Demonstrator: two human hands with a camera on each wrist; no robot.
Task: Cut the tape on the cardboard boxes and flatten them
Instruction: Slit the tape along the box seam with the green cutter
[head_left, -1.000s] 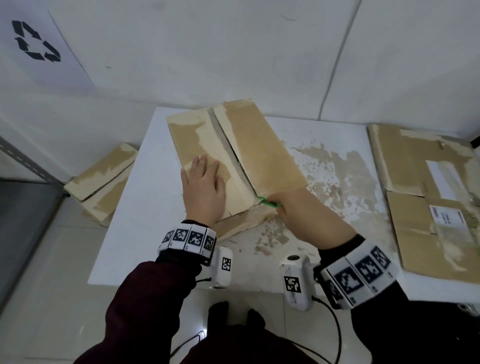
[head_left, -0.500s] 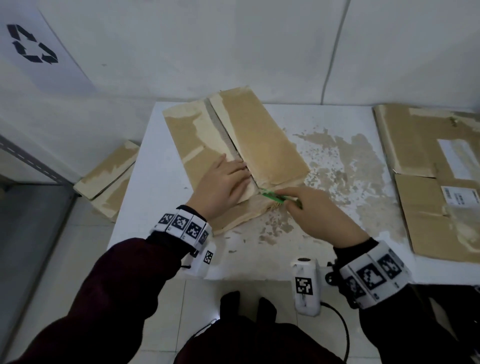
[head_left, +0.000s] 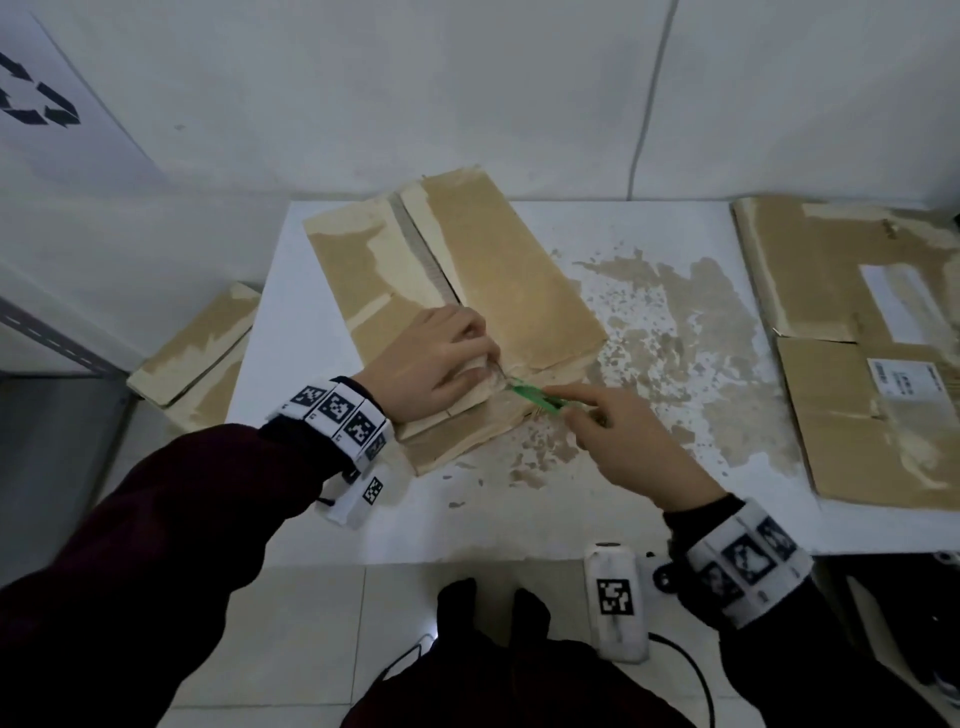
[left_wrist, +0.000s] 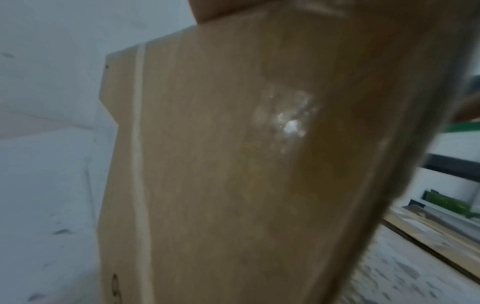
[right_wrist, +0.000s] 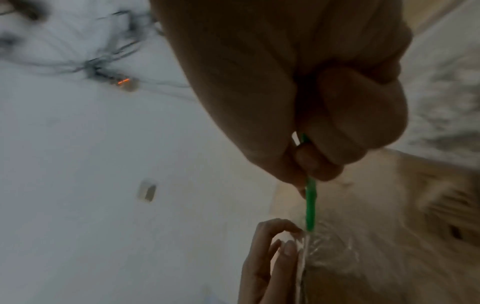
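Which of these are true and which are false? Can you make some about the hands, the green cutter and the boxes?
1. The right hand holds a green cutter. True.
2. The left hand rests on the cardboard box on the table. True.
3. The cutter is red. False: it is green.
4. The cutter's tip points at the taped seam by the left hand's fingers. True.
5. Flattened cardboard lies only on the floor. False: some lies on the table's right side.

Green cutter (head_left: 535, 397) blade tip hidden under crumpled tape (right_wrist: 327, 246).
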